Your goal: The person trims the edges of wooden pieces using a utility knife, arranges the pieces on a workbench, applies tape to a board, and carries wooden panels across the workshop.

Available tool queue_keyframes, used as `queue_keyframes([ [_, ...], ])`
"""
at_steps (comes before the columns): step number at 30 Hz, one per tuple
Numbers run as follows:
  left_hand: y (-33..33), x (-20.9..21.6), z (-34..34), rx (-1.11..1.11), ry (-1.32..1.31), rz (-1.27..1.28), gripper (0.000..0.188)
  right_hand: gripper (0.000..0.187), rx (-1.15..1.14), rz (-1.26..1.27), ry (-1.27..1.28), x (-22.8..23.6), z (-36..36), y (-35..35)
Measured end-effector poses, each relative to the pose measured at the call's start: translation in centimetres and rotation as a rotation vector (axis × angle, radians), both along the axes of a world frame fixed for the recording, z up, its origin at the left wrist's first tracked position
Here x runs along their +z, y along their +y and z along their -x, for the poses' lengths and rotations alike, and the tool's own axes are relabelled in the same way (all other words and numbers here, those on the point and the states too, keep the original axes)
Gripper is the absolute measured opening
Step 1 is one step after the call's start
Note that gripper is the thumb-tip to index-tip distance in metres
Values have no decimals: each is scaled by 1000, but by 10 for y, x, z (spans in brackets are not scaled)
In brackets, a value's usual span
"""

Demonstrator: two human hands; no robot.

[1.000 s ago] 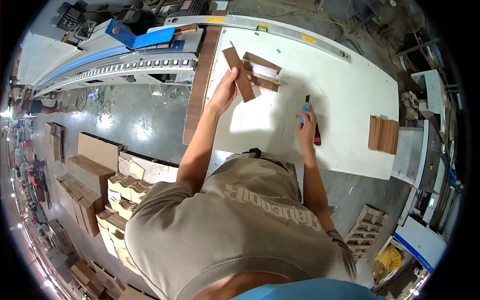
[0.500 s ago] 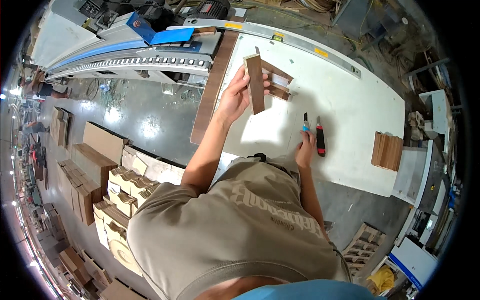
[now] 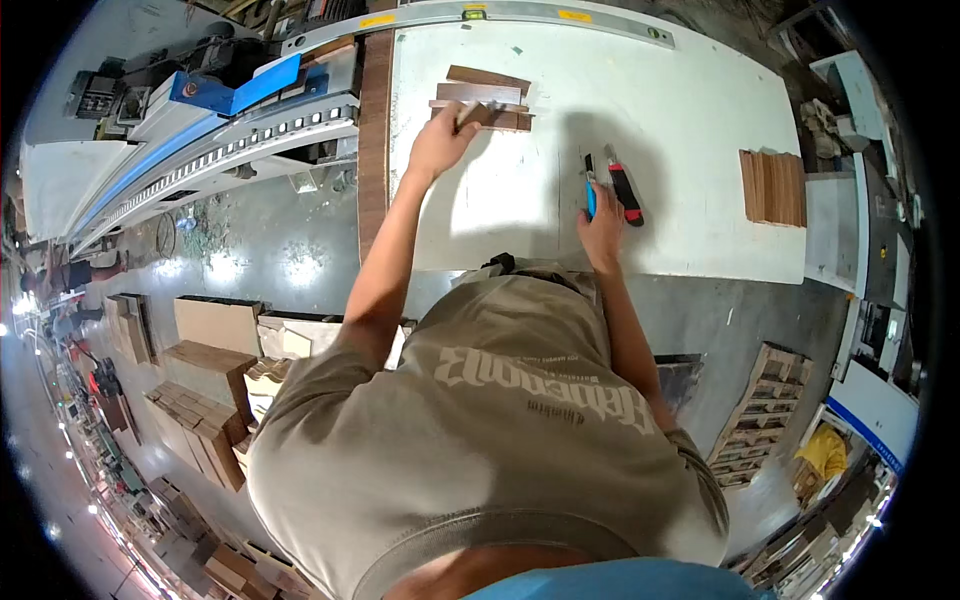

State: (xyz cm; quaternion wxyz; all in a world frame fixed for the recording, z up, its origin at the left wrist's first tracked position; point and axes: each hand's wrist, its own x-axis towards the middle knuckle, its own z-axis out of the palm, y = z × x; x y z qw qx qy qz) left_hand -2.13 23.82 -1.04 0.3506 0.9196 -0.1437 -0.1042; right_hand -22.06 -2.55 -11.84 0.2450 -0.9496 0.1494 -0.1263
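Left hand point(image 3: 440, 145) pinches a brown strip point(image 3: 480, 117), right hand point(image 3: 602, 238) has a blue cutter point(image 3: 591, 198)

A person in a grey-brown shirt point(image 3: 560, 450) is at a big white worktop point(image 3: 690, 120). The left hand is bent over the near side of a little group of loose wood pieces point(image 3: 488, 78). Its grip is closed, with the thumb and fingers pinching the left end of the brown strip. The strip is just over the nearest of the loose pieces. It is too small to tell if the two touch. The loose pieces lie side by side, and one looks pale where the light hits it.

The right hand is close to the near edge of the worktop. Its grip is closed around the blue cutter, and the cutter's dark tip points away from the person. Just to the right of it, a red and black knife point(image 3: 624, 190) lies on the worktop.

A neat pile of brown strips point(image 3: 772, 188) sits at the far right, well apart from both hands. A long grey level point(image 3: 530, 13) lies along the far edge. A dark brown board point(image 3: 376, 150) runs down the left edge. Left of that is a long machine with a blue part point(image 3: 265, 85). A wooden pallet point(image 3: 760, 415) is on the floor to the right.
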Motion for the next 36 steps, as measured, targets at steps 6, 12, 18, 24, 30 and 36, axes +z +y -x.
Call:
queue_keyframes([
  [6, -46, -33, 6, -315, 215, 230, 37, 59, 55, -387, -89, 14, -18, 48],
  [12, -65, -50, -24, -138, -377, -157, 41, 44, 28, -1091, 100, -21, -37, 47],
  [18, -13, -77, -66, -307, -405, -588, 32, 21, -215, -1413, 208, -34, -27, 36],
  [24, 5, -56, -28, 7, -235, -157, 28, 28, -224, -1572, 241, 5, -38, 40],
  [30, -18, -42, 44, 144, 711, 672, 28, 46, -166, -1525, 12, 44, -58, 65],
  [36, -58, -39, 98, 89, 730, 645, 39, 56, -68, -1146, 91, 40, -53, 78],
])
